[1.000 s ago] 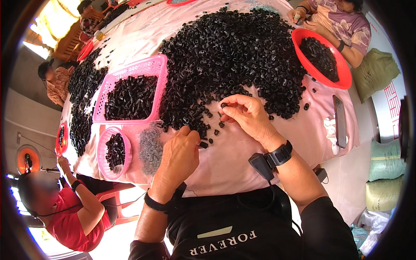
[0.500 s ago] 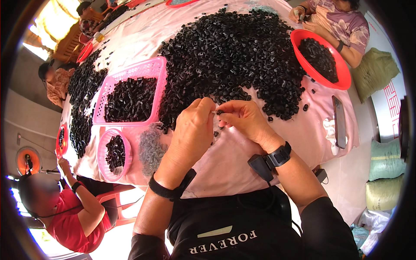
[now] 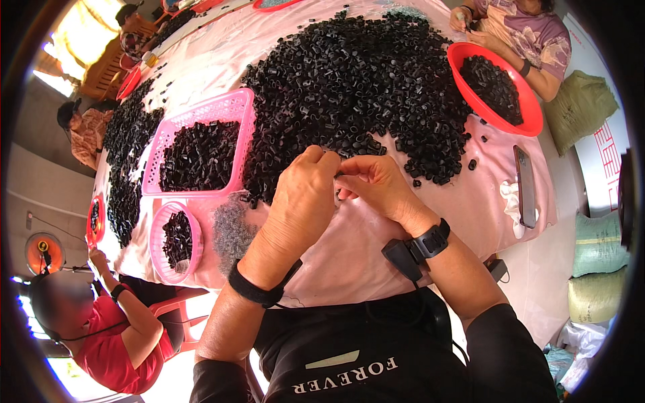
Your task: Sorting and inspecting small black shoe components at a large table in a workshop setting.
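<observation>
The pink-clothed table [image 3: 349, 255] is carrying a black heap of small parts [image 3: 349, 87] at its middle. Near its front edge we are pinching one tiny piece [image 3: 338, 176] between left hand [image 3: 302, 201] and right hand [image 3: 376, 188]; it may be slipping into the heap.

Pink-clothed table [image 3: 376, 242] under black pieces [image 3: 356, 80]
</observation>
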Demonstrator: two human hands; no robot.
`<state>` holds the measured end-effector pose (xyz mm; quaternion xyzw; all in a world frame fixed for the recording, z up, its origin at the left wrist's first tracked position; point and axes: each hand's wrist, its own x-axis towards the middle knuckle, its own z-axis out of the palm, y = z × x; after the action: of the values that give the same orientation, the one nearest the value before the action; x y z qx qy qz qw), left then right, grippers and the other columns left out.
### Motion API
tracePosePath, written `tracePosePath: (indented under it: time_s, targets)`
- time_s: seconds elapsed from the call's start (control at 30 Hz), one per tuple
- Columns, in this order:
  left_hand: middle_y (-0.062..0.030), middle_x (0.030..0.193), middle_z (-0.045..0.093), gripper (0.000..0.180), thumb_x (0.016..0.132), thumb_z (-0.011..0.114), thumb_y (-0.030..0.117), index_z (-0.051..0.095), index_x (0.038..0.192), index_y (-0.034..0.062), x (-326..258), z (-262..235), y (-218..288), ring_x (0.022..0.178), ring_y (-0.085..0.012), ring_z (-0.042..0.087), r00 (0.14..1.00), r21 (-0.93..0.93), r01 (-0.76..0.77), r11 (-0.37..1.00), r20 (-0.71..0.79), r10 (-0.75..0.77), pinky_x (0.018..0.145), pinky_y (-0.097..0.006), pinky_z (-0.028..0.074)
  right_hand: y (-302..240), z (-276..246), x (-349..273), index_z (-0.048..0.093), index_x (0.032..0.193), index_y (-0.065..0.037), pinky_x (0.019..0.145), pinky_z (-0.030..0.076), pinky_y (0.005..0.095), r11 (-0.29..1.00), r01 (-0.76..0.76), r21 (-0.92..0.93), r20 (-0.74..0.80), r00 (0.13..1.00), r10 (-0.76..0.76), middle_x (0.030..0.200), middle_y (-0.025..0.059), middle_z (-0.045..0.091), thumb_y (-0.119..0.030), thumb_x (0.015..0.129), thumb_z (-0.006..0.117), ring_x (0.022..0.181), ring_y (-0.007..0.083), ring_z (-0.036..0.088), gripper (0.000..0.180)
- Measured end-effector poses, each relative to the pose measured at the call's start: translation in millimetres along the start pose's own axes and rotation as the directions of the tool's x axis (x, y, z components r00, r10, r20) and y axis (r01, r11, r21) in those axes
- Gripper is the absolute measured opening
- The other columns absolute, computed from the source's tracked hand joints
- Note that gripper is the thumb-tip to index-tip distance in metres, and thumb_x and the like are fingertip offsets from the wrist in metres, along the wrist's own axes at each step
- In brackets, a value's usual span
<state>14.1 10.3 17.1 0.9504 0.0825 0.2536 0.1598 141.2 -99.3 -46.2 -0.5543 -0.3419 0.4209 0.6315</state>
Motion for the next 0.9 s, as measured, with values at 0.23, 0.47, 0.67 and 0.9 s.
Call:
tracePosePath:
  time_s: [0.23,0.47,0.67,0.9]
  targets:
    - [-0.0171,0.089,0.067,0.016,0.083,0.060,-0.011,0.066,0.095,-0.0032,0,2,-8,0.076,-0.0316,0.069,0.996,-0.222,0.087,0.971,0.004,-0.089,0.065,-0.036,0.055,-1,0,-1,0.071,0.108,0.004,0.071,0.055,0.0250,0.999,0.032,0.030,-0.005,0.999,-0.032,0.085,0.0040,0.070,-0.006,0.095,0.068,0.076,0.0092,0.066,0.017]
    - [-0.0157,0.091,0.071,0.013,0.088,0.064,-0.006,0.069,0.100,-0.0038,-4,1,-13,0.075,-0.0201,0.071,0.979,-0.291,0.202,0.935,0.030,-0.202,0.067,-0.031,0.055,-2,0,-1,0.070,0.108,0.004,0.071,0.055,0.0234,0.999,0.041,0.009,-0.015,0.999,-0.041,0.086,0.0036,0.071,-0.006,0.095,0.069,0.076,0.0088,0.067,0.017]
    - [-0.0157,0.083,0.072,0.011,0.088,0.064,-0.005,0.070,0.097,-0.0030,-5,4,-11,0.069,-0.0206,0.070,0.979,-0.288,0.192,0.938,-0.006,-0.203,0.064,-0.031,0.054,-3,1,-1,0.070,0.108,0.004,0.072,0.056,0.0241,0.999,0.033,0.028,-0.013,0.999,-0.032,0.087,0.0045,0.072,-0.006,0.095,0.069,0.077,0.0097,0.069,0.016]
    - [-0.0190,0.087,0.070,0.012,0.079,0.064,-0.002,0.068,0.090,-0.0008,-26,3,-9,0.080,-0.0392,0.069,0.958,-0.082,0.186,0.979,0.237,-0.162,0.070,-0.044,0.055,-2,-1,-1,0.068,0.104,0.004,0.071,0.058,0.0248,0.996,0.083,-0.016,-0.083,0.993,-0.084,0.089,0.0054,0.071,-0.005,0.096,0.068,0.079,0.0118,0.071,0.012]
